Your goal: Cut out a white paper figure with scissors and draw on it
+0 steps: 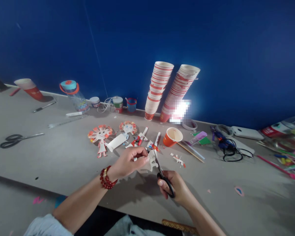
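Note:
Between the thumb and fingers of my left hand (134, 160) is a small white paper cutout (152, 162), held just above the table. My right hand (173, 185) grips black-handled scissors (166, 182), whose blades reach up against the paper's right side. Beyond my hands lie two paper dolls with red-and-white petal-like hair, a full figure (102, 139) and a smaller blue-faced one (128, 127). A curved white paper piece (117, 142) rests beside them. Paper scraps (178, 159) and red-and-white markers (143, 135) are scattered close by.
Two tall stacks of paper cups (159, 88) lean near the blue wall, with an orange cup (172, 137) in front. Another pair of scissors (14, 140) and a water bottle (75, 96) are at left. A black cable (233, 154) and bagged craft supplies (285, 150) lie at right.

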`<state>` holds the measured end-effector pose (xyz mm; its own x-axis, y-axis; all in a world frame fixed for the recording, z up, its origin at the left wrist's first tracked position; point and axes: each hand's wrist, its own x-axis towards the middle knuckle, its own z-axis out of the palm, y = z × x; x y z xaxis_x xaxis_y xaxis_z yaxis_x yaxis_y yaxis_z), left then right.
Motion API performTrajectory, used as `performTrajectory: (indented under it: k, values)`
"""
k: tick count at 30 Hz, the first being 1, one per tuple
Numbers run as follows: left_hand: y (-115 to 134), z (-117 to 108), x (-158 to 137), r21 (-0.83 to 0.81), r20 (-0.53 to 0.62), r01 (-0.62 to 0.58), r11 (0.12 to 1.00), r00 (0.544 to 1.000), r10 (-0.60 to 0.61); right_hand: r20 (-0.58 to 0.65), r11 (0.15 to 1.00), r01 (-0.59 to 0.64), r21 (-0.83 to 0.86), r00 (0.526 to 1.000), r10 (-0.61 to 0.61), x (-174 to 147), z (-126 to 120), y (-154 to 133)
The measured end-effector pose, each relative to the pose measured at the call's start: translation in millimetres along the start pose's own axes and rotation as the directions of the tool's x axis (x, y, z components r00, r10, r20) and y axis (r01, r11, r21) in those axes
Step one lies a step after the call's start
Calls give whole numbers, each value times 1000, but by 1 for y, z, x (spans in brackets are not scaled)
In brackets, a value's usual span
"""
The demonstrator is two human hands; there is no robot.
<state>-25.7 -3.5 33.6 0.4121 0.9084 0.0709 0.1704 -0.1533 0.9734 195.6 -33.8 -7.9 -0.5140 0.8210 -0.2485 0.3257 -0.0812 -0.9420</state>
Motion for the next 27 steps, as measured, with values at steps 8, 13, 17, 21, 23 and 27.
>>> performTrajectory:
  k: [8, 13, 17, 21, 23, 27]
  values:
    - [0, -1, 0, -18, -111, 41, 999, 993, -43, -38, 999, -33, 9, 999, 33, 0, 1, 6]
    - [1, 4, -1, -157, -194, 58, 986, 977, -89, -70, 999, -38, 3, 997, 38, 2, 2, 5]
    - [-1, 13, 0, -369, -144, 83, 926, 979, -145, -130, 999, -14, -29, 992, 10, 3, 3, 1]
    - [-5, 18, 2, -517, -147, 108, 849, 966, -213, -163, 998, 8, -63, 986, -18, 3, 3, -1]
    - [-9, 19, 2, -552, -169, 92, 829, 961, -219, -163, 998, 3, -68, 987, -15, 1, 3, -1]
    - [-17, 20, 4, -588, -318, 2, 809, 919, -234, -142, 998, -28, -61, 990, 19, 1, 5, -2]
